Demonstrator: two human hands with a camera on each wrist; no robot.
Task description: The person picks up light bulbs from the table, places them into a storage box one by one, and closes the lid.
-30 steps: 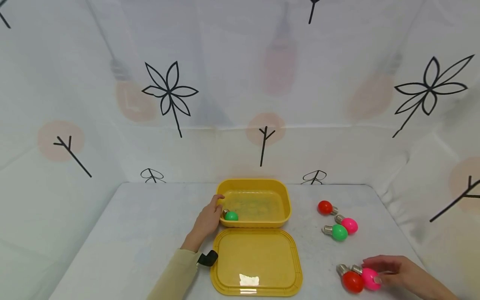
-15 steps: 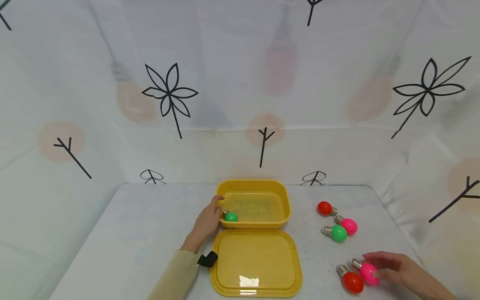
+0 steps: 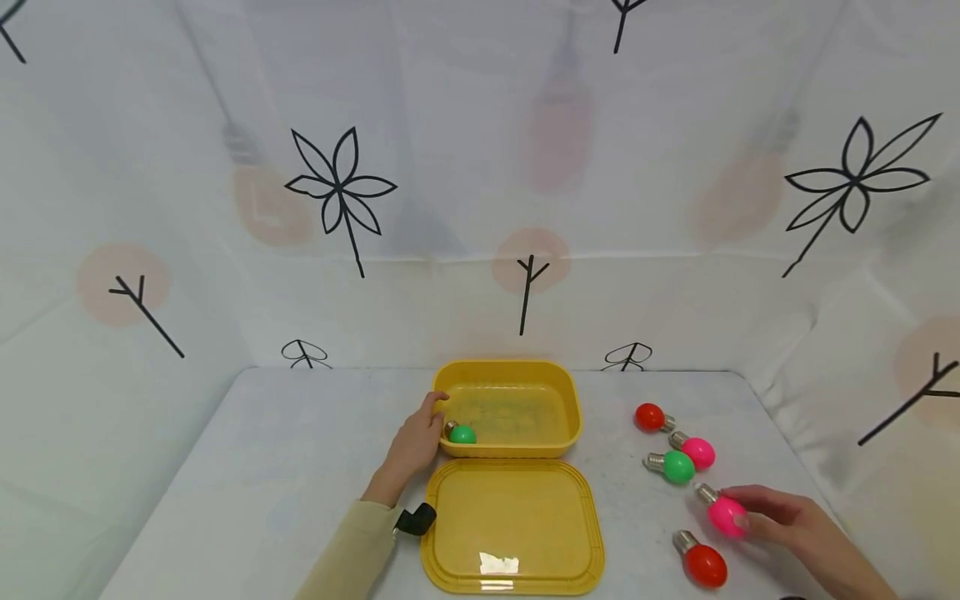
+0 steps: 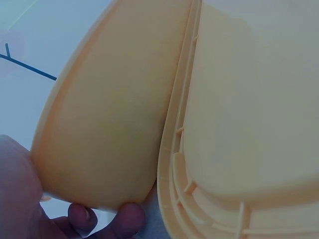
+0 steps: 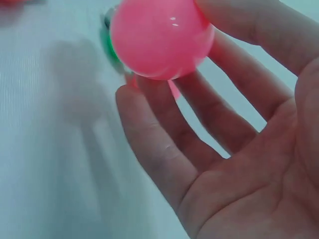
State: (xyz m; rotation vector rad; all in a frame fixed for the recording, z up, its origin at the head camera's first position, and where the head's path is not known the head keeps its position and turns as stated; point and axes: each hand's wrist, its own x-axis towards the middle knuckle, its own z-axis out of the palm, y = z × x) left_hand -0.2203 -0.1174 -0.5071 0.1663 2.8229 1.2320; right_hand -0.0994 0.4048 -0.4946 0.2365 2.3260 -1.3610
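Note:
My right hand [image 3: 780, 521] pinches a pink light bulb [image 3: 727, 516] between thumb and fingers, its metal base pointing away to the upper left. In the right wrist view the pink globe [image 5: 162, 37] hangs above the table, with a shadow beside it. My left hand [image 3: 415, 437] grips the left side of a deep yellow container [image 3: 510, 450], fingers hooked over the rim. In the left wrist view that hand [image 4: 20, 189] is at the container's corner. A green bulb [image 3: 462, 433] lies inside, in the container's near left corner.
A flat yellow lid [image 3: 513, 517] lies just in front of the container. On the right lie a red bulb [image 3: 705, 566] near the right hand, and farther back another red bulb [image 3: 649, 417], a pink bulb [image 3: 699, 452] and a green bulb [image 3: 678, 467]. Patterned cloth hangs behind the table.
My right hand has taken hold of the pink bulb beside the near red one and moved it up and away from it. The left hand and container have stayed put.

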